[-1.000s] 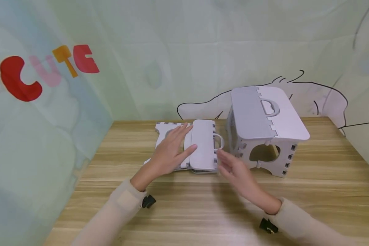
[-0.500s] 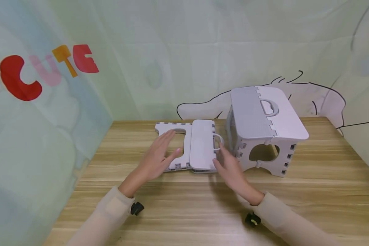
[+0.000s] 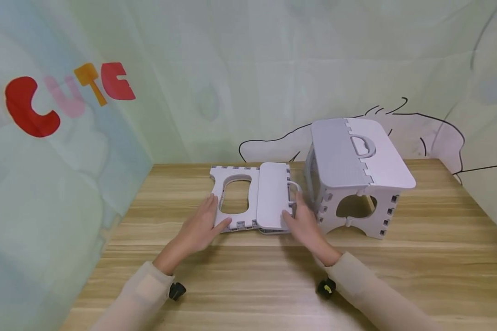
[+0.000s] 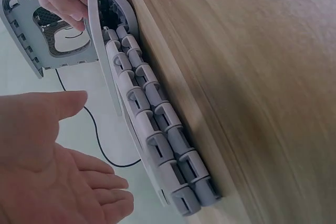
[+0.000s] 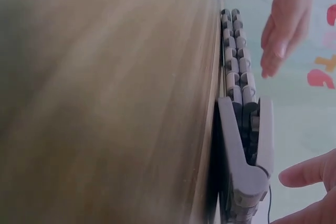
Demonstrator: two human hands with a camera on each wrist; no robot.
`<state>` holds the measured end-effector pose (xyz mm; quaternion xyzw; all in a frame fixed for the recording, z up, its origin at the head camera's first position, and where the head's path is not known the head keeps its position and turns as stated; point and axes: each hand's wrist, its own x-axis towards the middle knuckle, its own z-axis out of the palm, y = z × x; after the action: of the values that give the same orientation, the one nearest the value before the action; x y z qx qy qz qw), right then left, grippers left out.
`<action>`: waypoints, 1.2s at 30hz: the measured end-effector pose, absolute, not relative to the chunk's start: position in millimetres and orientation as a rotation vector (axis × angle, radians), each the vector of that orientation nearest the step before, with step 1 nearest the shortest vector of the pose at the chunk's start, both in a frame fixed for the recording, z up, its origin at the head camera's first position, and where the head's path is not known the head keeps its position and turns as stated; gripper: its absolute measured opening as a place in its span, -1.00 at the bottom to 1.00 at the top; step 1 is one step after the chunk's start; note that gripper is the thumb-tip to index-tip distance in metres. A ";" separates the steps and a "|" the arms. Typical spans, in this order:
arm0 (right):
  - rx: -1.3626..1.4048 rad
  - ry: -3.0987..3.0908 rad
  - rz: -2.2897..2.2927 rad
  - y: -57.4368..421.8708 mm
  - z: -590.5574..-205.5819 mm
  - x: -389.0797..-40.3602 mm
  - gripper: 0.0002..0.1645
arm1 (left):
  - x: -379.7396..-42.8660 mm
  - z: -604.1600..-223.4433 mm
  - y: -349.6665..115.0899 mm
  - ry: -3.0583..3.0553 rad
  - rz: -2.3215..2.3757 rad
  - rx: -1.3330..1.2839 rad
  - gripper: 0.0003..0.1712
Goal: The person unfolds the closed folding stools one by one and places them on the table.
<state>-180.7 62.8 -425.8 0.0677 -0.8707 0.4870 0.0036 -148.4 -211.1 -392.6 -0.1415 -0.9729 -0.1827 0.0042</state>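
A folded step stool (image 3: 272, 195), pale grey-white plastic with a carry handle, lies flat on the wooden table. Over its left end, my left hand (image 3: 196, 226) has its fingers extended and its thumb spread. That hand (image 4: 58, 156) appears in the left wrist view beside the stool's hinged edge (image 4: 152, 124), a gap between them. At the handle end is my right hand (image 3: 306, 225), its thumb over the top panel's right edge and its fingers overlapping the handle. In the right wrist view, the thumb (image 5: 307, 171) stands apart from the folded panels (image 5: 247, 177).
Just right of the folded stool stands a matching unfolded stool (image 3: 356, 151), with its handle on top. The wooden table (image 3: 248, 285) extends toward me. Behind and to the left hangs a printed cloth backdrop (image 3: 215, 82). Dark cameras are strapped to both wrists.
My left hand has drawn back leftward from the top panel to the stool's left end. My right hand has moved slightly left, onto the handle end. The stools stay in place.
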 end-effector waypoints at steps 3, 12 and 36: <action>0.154 -2.732 1.554 61.6 -429.0 -185.1 -0.03 | -145.8 -395.1 -214.3 -3.087 -0.556 -0.441 -0.12; 0.062 -2.647 1.683 57.9 -434.2 -197.2 0.04 | -140.5 -402.2 -220.5 -3.161 -0.568 -0.474 -0.14; -0.225 -2.334 2.104 48.0 -437.0 -205.6 -0.17 | -136.7 -409.9 -231.4 -3.207 -0.454 -0.594 -0.20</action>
<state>-205.6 48.0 -437.0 -0.0713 -0.7408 0.6679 -0.0043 -136.7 -231.4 -409.9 -0.1798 -0.9711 -0.1374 -0.0753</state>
